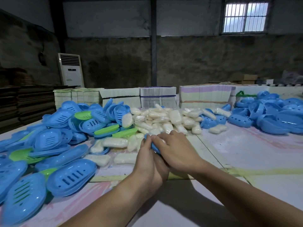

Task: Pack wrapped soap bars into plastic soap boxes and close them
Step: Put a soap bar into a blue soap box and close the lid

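Your oval plastic soap boxes (70, 177) are bright blue with dark slotted lids; a few lime-green plastic lids (106, 129) sit among them. Your clear-wrapped soap bars (164, 118) are creamy white. Your pale tabletop (246, 153) shows pink and yellow smears.

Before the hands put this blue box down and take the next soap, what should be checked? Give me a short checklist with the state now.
1. Blue soap box gripped by both the left hand and right hand: ok.
2. Soap inside the box: cannot tell, hands cover it.
3. Box fully closed: cannot tell.
4. Wrapped soap bars piled just beyond the hands: ok.
5. Empty blue boxes available on the left: ok.
6. Bare table on the right for putting down: ok.
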The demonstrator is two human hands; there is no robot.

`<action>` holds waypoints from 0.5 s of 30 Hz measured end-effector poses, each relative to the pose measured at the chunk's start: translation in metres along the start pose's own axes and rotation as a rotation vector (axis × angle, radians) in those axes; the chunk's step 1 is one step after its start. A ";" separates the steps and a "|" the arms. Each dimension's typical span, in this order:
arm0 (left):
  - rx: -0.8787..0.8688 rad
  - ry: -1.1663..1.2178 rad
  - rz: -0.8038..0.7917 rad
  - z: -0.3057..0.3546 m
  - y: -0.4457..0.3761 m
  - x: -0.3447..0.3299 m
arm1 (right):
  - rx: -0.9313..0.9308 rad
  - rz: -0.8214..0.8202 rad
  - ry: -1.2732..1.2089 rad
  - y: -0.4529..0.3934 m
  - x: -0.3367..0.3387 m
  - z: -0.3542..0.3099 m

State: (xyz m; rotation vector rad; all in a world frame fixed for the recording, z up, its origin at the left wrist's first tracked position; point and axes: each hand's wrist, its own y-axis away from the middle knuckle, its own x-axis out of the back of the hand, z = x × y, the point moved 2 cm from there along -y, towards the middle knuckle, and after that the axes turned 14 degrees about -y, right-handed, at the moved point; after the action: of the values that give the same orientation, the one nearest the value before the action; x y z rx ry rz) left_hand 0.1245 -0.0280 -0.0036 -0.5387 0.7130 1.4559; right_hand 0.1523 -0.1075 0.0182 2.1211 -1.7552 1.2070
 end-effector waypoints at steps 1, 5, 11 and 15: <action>0.029 -0.020 -0.015 0.001 0.001 0.001 | 0.004 -0.038 -0.052 -0.001 0.002 0.000; 0.026 -0.030 0.011 0.012 0.000 0.005 | 0.027 -0.055 -0.204 -0.007 0.016 0.006; 0.051 -0.030 0.021 0.015 0.004 0.008 | 0.158 -0.007 -0.097 -0.010 0.012 0.012; 0.071 -0.022 -0.003 0.014 0.005 0.007 | 0.212 0.075 -0.051 -0.011 0.005 0.019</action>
State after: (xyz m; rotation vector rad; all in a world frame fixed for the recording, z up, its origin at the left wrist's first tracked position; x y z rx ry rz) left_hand 0.1209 -0.0127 0.0010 -0.4680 0.7433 1.4260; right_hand 0.1713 -0.1185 0.0126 2.2354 -1.8165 1.4295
